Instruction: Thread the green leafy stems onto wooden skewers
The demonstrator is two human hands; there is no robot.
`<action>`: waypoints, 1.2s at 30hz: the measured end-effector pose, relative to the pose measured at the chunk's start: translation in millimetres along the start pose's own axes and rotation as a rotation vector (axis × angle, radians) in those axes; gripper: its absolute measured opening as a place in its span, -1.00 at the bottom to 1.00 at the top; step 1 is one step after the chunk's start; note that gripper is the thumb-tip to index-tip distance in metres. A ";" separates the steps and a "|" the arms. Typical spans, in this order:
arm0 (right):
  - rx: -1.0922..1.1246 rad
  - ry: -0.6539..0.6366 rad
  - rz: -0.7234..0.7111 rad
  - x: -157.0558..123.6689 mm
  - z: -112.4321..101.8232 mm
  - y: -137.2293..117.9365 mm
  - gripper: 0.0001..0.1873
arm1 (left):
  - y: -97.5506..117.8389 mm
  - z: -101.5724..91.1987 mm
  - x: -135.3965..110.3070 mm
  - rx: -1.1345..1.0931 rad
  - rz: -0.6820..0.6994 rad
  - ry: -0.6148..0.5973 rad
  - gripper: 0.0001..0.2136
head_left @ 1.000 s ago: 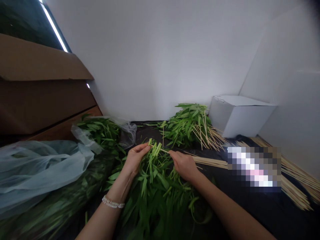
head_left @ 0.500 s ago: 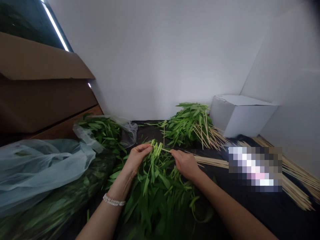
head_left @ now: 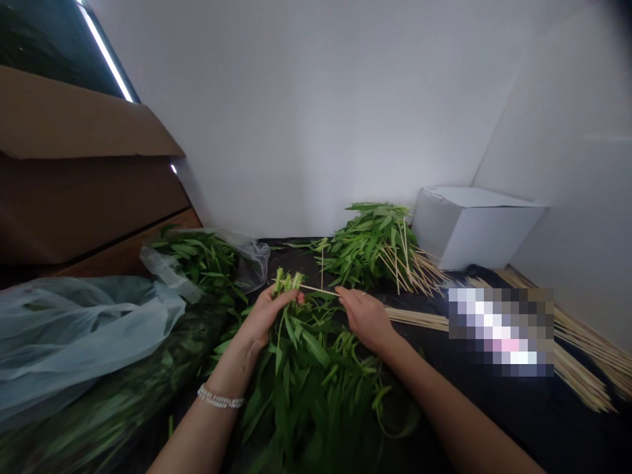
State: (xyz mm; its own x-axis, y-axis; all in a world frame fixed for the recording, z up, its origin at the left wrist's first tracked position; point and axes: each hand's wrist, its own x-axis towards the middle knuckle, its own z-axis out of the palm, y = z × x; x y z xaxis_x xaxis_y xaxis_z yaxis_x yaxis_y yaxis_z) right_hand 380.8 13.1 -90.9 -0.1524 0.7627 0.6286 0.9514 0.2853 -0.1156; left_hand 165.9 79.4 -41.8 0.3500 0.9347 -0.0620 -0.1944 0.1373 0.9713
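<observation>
My left hand (head_left: 270, 308), with a beaded bracelet at the wrist, is closed around the pale stem ends of several leafy green stems (head_left: 292, 283). Their long leaves hang down below the hand. A thin wooden skewer (head_left: 320, 289) runs sideways through or across these stem ends; which of the two I cannot make out. Its other end is pinched in my right hand (head_left: 363, 313). Under both hands spreads a pile of loose leafy greens (head_left: 316, 395).
Skewered greens (head_left: 370, 237) lie by the wall beside a white box (head_left: 481, 224). Bare skewers (head_left: 417, 318) lie on black sheeting at right, near a blurred-out patch. Plastic bags (head_left: 89, 329) of greens and a cardboard box (head_left: 89, 204) are at left.
My left hand has shifted slightly left and its grip now wraps the stems. The stem ends sit farther from my right hand, and more of the skewer shows between the hands.
</observation>
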 end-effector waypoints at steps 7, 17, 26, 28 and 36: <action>0.096 0.102 0.135 1.4 1.1 22.2 -0.69 | 8.0 -2.0 -2.9 -0.165 -0.003 0.058 -0.66; 0.428 0.314 0.450 5.1 -8.2 30.2 -0.69 | 2.6 2.4 -11.8 0.121 0.006 -0.248 -0.44; 0.758 0.337 0.596 6.7 -4.1 28.3 -0.66 | -7.9 5.9 -16.7 0.623 -0.044 -0.746 -0.58; 0.791 0.271 0.582 5.5 1.8 25.5 -0.67 | -10.8 5.9 -16.2 0.769 0.033 -0.772 -0.62; 1.151 0.059 0.626 25.4 8.3 23.6 -0.72 | -12.9 6.5 -16.1 0.911 0.121 -0.809 -0.68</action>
State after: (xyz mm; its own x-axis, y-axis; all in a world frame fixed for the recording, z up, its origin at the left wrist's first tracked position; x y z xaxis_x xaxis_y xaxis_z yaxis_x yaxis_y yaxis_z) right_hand 397.1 44.1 -84.0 0.2693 0.9278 0.2583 0.0801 0.2457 -0.9660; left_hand 168.7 60.4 -51.8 0.9059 0.4075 -0.1153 0.3338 -0.5196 0.7865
